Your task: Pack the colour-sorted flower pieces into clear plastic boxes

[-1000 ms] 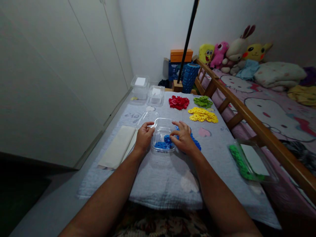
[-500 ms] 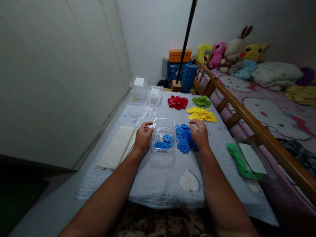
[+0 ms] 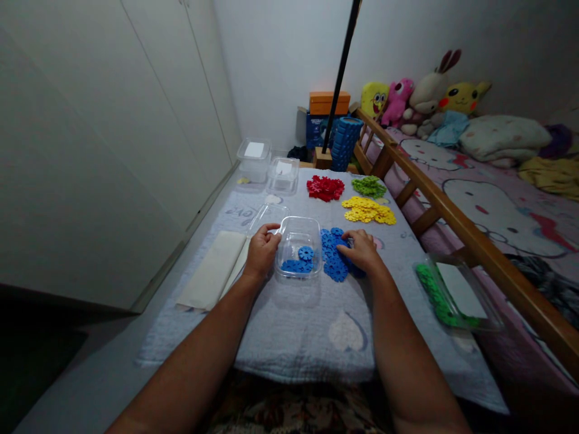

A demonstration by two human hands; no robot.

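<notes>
My left hand [image 3: 262,251] grips the left rim of a clear plastic container [image 3: 299,226], its fingers closed on the edge. Several blue snowflake-shaped plastic discs [image 3: 296,266] lie inside, mostly along the near side, with one disc [image 3: 306,253] a little apart. Just right of the container is a pile of blue snowflake discs [image 3: 335,268] on the cloth. Over the right part of that pile is my right hand [image 3: 362,250], thumb and forefinger apart; its palm hides some discs. A clear lid [image 3: 269,217] lies behind my left hand.
Red [image 3: 325,188], yellow [image 3: 370,211] and light green discs [image 3: 368,186] lie in piles farther back. A lidded box of green pieces [image 3: 441,298] sits at right by the wooden bed rail [image 3: 452,220]. Folded cream cloth [image 3: 212,271] lies left; clear boxes [image 3: 254,163] stand behind.
My right hand has shifted left and slightly down over the blue pile, its fingers now reaching onto the discs. My left hand and the container have stayed in place.
</notes>
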